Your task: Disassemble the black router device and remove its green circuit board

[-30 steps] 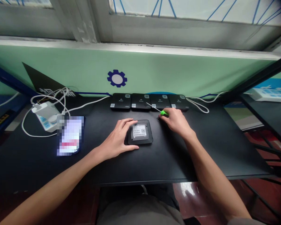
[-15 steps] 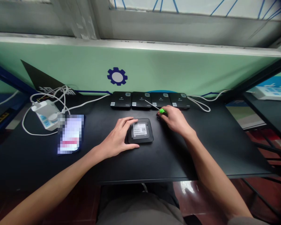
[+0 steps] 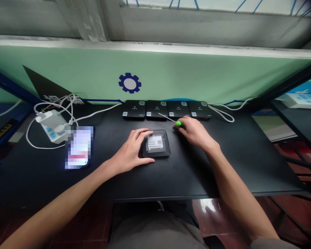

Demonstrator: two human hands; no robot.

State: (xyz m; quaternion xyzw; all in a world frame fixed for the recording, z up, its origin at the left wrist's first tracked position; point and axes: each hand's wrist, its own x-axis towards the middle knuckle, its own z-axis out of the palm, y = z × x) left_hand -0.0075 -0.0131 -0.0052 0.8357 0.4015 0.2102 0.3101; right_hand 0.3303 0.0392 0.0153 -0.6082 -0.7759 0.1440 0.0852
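Note:
A square black set-top box (image 3: 166,148) lies flat on the table with its labelled underside up; the white label (image 3: 155,142) carries print and codes. My left hand (image 3: 131,148) spans its left side, fingers at the far edge and thumb by the near edge. To the right, my right hand (image 3: 193,129) is closed around a screwdriver (image 3: 179,123) with a bright green handle. The thin metal shaft points left and away, over the front of the back row of boxes. Something small and dark shows under the right fingers; what it is I cannot make out.
Several similar black boxes (image 3: 134,110) stand in a row along the green back panel (image 3: 171,76). On the left are a white power strip (image 3: 54,133), tangled white cables (image 3: 72,103) and a lit phone (image 3: 80,148). Another cable (image 3: 223,116) loops at the back right.
Both hands stay nearly where they were. The screwdriver's tip has shifted slightly to the left; the whole view has moved a little.

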